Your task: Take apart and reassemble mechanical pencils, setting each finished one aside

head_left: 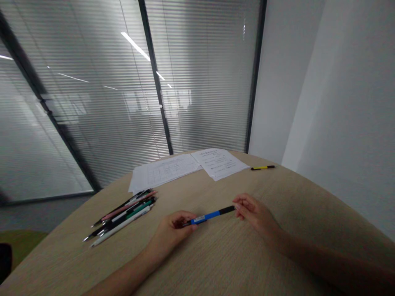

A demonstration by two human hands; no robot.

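Observation:
A blue pen (211, 215) with a black grip is held between my two hands above the table, lying nearly level. My left hand (175, 227) is closed around its clicker and clip end, which the fingers partly hide. At the other end, the fingertips of my right hand (251, 211) pinch the tip just past the black grip. To the left of my left hand lies a bunch of several pens (123, 216) in white, green, black and pink, side by side on the wood.
Printed sheets of paper (173, 169) lie at the far side of the round wooden table (197, 263). A yellow and black pen (263, 167) rests near the far right edge. Behind stand a glass partition with blinds (210, 82) and a white wall (339, 102).

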